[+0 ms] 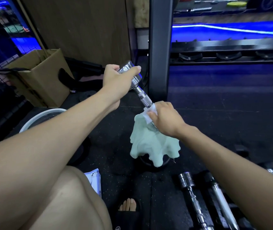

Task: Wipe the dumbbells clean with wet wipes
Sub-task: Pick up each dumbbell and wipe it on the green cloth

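A chrome dumbbell is held tilted above the dark floor. My left hand grips its upper head. My right hand is wrapped round the lower end of the knurled handle, pinching a white wet wipe against the metal. A pale green cloth hangs down from under that hand and hides the dumbbell's lower head. Another chrome dumbbell lies on the floor at lower right beside a steel bar.
A black rack upright stands just behind the dumbbell, with empty cradles to its right. A cardboard box sits at left, a white-rimmed basin near my left forearm, a white wipes pack by my knee, my foot below.
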